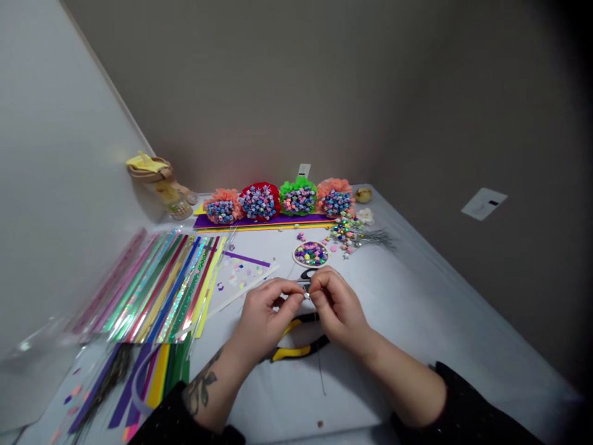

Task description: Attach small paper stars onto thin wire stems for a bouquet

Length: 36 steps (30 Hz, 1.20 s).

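Over the desk (417,346), left hand (264,318) and right hand (338,307) hold a small white strip (306,296) pinched between clenched fingers (286,289), tips meeting above black-and-yellow pliers (290,352).

Pliers (290,352) coloured yellow and black, paper strips (157,290) striped pink, green, blue and gold, paper puffs (266,186) dyed coral, red and green, sleeve (171,420) flecked on black, tattoo (200,386) inked dark.
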Tool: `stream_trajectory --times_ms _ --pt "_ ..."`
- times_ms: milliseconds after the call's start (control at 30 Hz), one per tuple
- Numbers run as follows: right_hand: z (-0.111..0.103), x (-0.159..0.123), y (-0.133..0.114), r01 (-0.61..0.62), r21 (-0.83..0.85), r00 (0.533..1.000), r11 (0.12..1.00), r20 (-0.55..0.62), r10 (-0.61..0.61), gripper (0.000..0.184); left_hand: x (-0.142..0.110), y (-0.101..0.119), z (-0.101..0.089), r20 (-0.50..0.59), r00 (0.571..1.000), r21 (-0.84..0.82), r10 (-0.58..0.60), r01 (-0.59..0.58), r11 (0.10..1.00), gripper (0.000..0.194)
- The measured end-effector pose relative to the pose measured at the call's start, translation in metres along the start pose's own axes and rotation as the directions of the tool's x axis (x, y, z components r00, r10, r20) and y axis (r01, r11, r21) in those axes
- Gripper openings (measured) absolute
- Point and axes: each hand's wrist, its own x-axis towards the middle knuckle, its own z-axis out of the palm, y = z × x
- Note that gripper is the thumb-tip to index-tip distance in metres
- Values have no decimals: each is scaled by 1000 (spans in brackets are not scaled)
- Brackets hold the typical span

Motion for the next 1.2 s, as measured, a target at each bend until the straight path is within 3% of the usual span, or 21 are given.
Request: stream_trajectory --times_ms 133,267,367,567,700,867,1000,1200 --pt "-1 0 0 30 -14 1000 999 3 -30 11 -2 -5 1 -5 999 -108 -33 32 994 21" --pt "-1 1 -1 20 -15 999 1000 -44 -21 9 0 -6 -1 43 989 -53 142 -139 989 23" --pt "-3 1 -2 -59 5 995 998 -83 60 8 3 -3 -4 26 974 12 225 -225 974 19" --pt "-9 5 -4 -297 122 951 947 132 281 9 3 -3 -9 -107 967 107 232 -221 969 16" --pt "-6 5 -6 -339 86 937 937 121 328 8 1 -5 -6 -96 992 -32 79 -83 996 14" --pt "-3 3 -5 -152 -88 988 984 9 154 9 1 -2 2 -28 981 -364 -193 169 916 24" --pt "-1 2 -5 -21 -190 1000 982 -27 16 10 1 1 3 22 966 -434 -257 241 868 15" --pt "-1 0 -6 -36 -195 999 980 -20 33 7 2 -2 2 -10 952 -431 -306 272 860 15"
